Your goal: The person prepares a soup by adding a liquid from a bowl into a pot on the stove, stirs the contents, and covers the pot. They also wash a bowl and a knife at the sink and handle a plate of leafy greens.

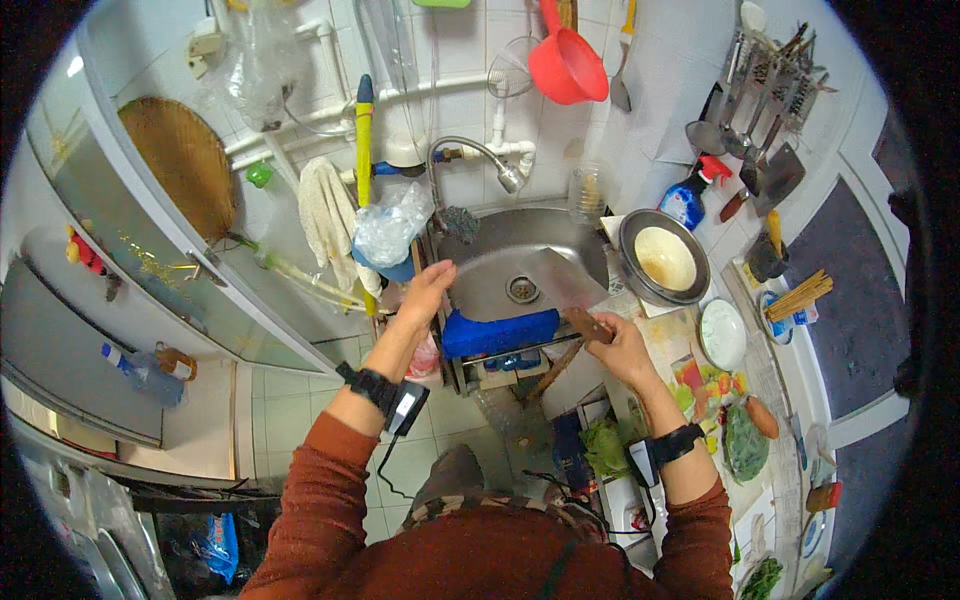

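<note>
My right hand (619,349) grips the wooden handle of a cleaver (571,280), whose broad blade reaches over the right part of the stainless steel sink (487,259). The open left hand (433,283) is held at the sink's left edge, fingers together and nothing seen in it. Between the two hands a blue cloth (499,334) lies along the sink's front edge. A flexible metal faucet (510,178) arches over the back of the basin. Near the left hand, a clear plastic bag (394,225) sits on a blue container.
Right of the sink stand a metal bowl (701,262) holding a cream bowl (666,259), and a white plate (723,334). Leafy greens (746,442) lie farther along the counter. A red ladle (568,66) hangs above. At the left is a glass door (165,225).
</note>
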`<action>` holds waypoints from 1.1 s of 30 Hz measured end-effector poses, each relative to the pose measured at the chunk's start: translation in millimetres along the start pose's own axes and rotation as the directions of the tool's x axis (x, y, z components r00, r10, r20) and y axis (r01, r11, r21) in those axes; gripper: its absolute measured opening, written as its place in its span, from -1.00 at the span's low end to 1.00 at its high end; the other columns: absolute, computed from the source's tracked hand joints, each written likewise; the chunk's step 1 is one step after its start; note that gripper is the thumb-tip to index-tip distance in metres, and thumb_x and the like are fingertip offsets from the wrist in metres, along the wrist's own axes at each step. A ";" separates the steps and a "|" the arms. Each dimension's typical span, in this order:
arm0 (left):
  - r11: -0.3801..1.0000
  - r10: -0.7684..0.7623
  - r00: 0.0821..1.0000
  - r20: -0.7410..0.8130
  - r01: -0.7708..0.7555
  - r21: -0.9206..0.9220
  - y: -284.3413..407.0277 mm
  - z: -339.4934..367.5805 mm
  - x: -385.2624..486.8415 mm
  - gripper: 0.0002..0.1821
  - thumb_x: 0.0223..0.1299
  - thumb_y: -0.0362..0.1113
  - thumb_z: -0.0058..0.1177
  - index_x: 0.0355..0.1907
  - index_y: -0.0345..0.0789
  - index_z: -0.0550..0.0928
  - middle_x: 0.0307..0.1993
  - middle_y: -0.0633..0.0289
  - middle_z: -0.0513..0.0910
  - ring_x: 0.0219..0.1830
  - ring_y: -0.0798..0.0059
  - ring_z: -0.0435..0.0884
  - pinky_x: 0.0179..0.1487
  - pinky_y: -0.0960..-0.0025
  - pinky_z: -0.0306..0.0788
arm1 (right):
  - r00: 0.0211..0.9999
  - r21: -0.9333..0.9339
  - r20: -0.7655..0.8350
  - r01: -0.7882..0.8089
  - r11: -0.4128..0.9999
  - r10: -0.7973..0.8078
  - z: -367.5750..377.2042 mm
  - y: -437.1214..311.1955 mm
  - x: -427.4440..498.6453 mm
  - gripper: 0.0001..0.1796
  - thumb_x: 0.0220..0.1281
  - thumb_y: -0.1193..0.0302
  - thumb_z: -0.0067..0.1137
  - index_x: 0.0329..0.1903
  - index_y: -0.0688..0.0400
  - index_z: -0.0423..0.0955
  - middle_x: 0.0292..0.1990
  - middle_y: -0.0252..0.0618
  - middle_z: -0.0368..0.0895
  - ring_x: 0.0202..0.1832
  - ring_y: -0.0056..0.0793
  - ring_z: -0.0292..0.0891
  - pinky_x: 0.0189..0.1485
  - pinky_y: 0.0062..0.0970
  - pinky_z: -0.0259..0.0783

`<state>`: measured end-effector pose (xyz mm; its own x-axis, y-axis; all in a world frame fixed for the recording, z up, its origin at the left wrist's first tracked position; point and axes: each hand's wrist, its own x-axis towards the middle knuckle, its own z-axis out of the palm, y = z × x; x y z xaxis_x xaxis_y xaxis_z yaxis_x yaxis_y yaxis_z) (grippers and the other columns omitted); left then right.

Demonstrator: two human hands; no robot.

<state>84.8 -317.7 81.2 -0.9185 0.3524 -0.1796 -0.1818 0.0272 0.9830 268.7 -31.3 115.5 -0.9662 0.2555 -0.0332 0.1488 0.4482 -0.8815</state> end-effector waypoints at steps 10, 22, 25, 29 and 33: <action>0.814 0.076 0.971 0.227 -0.191 0.548 -46.9 18.2 257.3 -0.32 0.24 -0.07 0.02 0.28 -0.47 0.26 0.28 -0.09 0.32 0.31 0.05 0.29 0.29 0.19 0.22 | 0.994 0.041 -0.066 -0.088 0.995 0.090 36.4 -2.0 109.7 -0.49 -0.07 0.51 0.19 0.06 0.22 0.47 -0.23 -0.20 0.65 -0.26 -0.51 0.56 -0.15 -0.48 0.45; 0.279 -0.065 0.978 0.198 -0.172 0.945 -78.4 4.0 313.7 -0.35 0.21 -0.03 -0.03 0.27 -0.36 0.27 0.35 0.06 0.18 0.43 0.12 0.03 0.40 -0.20 -0.12 | 0.964 -0.127 -0.125 -0.252 0.959 0.237 61.5 -22.8 168.3 -0.48 -0.05 0.56 0.21 0.08 0.33 0.43 -0.19 -0.24 0.63 -0.18 -0.59 0.50 -0.11 -0.55 0.42; 0.249 -0.079 0.970 0.229 -0.203 0.947 -75.2 1.4 309.6 -0.36 0.20 -0.01 -0.02 0.26 -0.31 0.29 0.34 0.07 0.21 0.40 0.13 0.10 0.38 -0.23 -0.08 | 0.961 -0.124 -0.164 -0.246 0.961 0.224 64.0 -28.3 179.1 -0.48 -0.12 0.46 0.23 0.04 0.23 0.51 -0.37 -0.04 0.64 -0.39 -0.38 0.57 -0.24 -0.43 0.45; 0.233 0.107 0.939 0.328 -0.344 0.909 -72.2 10.4 289.9 -0.40 0.24 0.02 -0.08 0.24 -0.30 0.32 0.29 0.06 0.28 0.37 0.12 0.18 0.35 -0.28 -0.06 | 0.975 -0.186 -0.163 -0.183 0.965 0.154 64.7 -32.1 192.0 -0.51 -0.12 0.46 0.23 0.01 0.19 0.53 -0.33 0.01 0.64 -0.35 -0.26 0.59 -0.19 -0.38 0.45; 0.736 0.166 0.623 0.765 -0.594 0.324 -49.3 55.2 262.1 -0.37 0.40 0.03 -0.34 0.38 -0.30 0.12 0.41 0.10 0.08 0.47 0.19 -0.04 0.40 -0.19 -0.19 | 0.981 -0.216 -0.087 -0.189 0.958 0.174 62.5 -32.2 205.6 -0.52 -0.09 0.52 0.21 0.01 0.28 0.50 -0.35 -0.17 0.62 -0.33 -0.46 0.51 -0.21 -0.46 0.43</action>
<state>-127.6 -175.1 -12.2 -0.3336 0.9392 0.0814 0.5255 0.1136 0.8432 52.2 -46.8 107.6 -0.9037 0.4029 -0.1448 0.3704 0.5660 -0.7365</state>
